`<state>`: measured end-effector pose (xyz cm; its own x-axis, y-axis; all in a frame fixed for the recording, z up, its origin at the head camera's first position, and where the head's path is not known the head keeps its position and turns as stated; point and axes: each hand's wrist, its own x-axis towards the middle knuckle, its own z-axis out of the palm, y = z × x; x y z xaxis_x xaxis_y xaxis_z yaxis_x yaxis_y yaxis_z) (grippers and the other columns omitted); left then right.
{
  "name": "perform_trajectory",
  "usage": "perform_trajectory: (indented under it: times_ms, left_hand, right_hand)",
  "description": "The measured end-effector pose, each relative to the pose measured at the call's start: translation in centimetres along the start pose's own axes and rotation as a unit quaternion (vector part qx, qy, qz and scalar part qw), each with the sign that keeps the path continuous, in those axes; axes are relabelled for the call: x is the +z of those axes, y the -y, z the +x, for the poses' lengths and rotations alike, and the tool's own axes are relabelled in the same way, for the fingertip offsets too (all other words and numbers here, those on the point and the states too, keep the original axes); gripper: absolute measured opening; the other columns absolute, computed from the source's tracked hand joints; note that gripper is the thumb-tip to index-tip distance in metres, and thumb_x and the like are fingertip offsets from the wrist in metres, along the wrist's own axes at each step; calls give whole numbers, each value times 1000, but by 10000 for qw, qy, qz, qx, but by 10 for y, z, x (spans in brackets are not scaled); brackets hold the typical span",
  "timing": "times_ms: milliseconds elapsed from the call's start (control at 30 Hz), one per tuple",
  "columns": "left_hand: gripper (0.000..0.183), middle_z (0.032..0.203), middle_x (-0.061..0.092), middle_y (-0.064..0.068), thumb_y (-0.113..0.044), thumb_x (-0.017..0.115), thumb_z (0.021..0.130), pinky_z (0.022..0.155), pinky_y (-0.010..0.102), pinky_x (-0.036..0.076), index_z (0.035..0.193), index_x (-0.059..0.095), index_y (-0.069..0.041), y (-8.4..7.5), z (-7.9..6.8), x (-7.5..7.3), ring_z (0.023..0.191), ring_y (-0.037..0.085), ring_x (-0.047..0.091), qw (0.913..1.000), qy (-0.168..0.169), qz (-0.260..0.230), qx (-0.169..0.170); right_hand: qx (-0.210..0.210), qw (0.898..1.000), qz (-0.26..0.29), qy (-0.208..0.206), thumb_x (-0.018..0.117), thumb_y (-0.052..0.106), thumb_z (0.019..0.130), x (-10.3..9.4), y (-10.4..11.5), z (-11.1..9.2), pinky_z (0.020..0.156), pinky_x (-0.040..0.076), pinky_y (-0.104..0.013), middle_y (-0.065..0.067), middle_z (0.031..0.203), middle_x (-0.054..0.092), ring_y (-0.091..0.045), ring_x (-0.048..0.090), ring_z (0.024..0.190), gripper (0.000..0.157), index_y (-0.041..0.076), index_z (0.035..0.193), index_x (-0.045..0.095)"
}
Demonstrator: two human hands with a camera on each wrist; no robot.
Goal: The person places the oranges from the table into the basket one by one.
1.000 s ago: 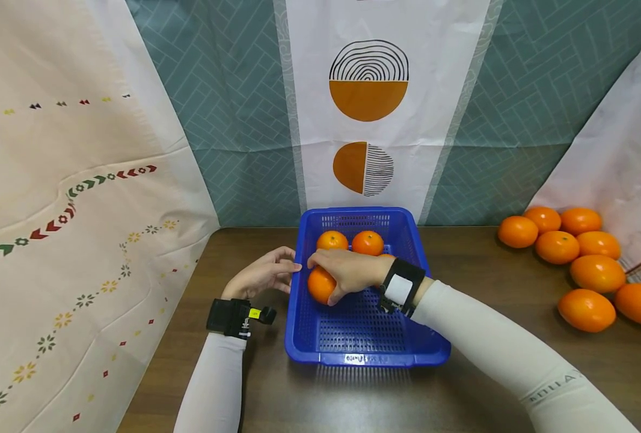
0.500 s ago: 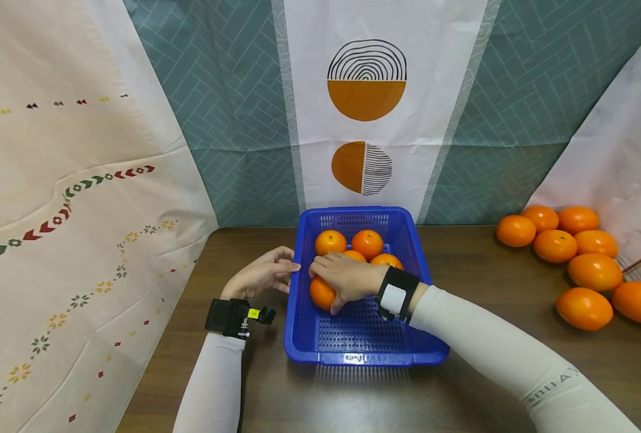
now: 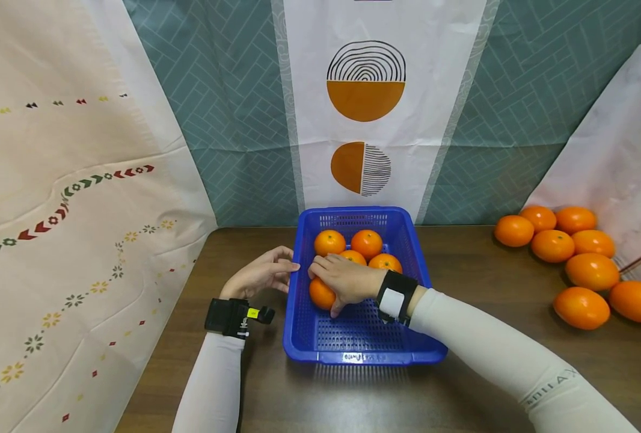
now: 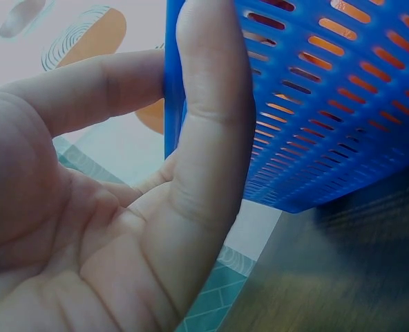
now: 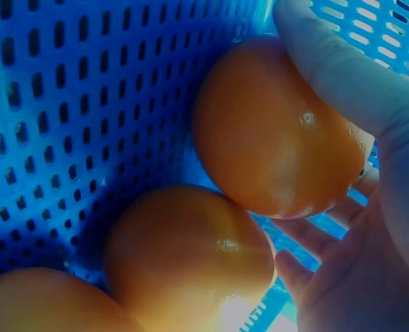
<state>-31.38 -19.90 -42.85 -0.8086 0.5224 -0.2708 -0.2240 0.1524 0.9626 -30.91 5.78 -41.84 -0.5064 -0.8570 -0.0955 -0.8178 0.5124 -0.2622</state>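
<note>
the job is looking about halfway along to me: four oranges [image 3: 367,242] are sitting in the blue basket [image 3: 347,340] at mid-frame, a fifth orange [image 3: 322,294] is joining them under the right hand [image 3: 353,280], and eight loose ones [image 3: 553,246] are lying at the frame's right edge, apparently left over. that fifth one is showing a glossy, smooth, deep-orange skin, round and unmarked; the right hand's fingers are closing partway round it, while the left hand [image 3: 261,274] is pinching the basket's left rim between thumb and fingers
</note>
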Motion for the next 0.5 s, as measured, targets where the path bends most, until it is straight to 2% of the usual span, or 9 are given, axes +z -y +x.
perform_trajectory:
  times_ms: [500]
  left_hand:
    - [36,108,67,16,-12,59,104,75,38,65,133,42,0,4,2,-2,80,24,73,10000,-61,-30,-11]
  right_hand:
    - [40,10000,34,-9,95,50,70,3,0,0,105,45,-36,1,121,45,-20,48,115,84,17,129,46]
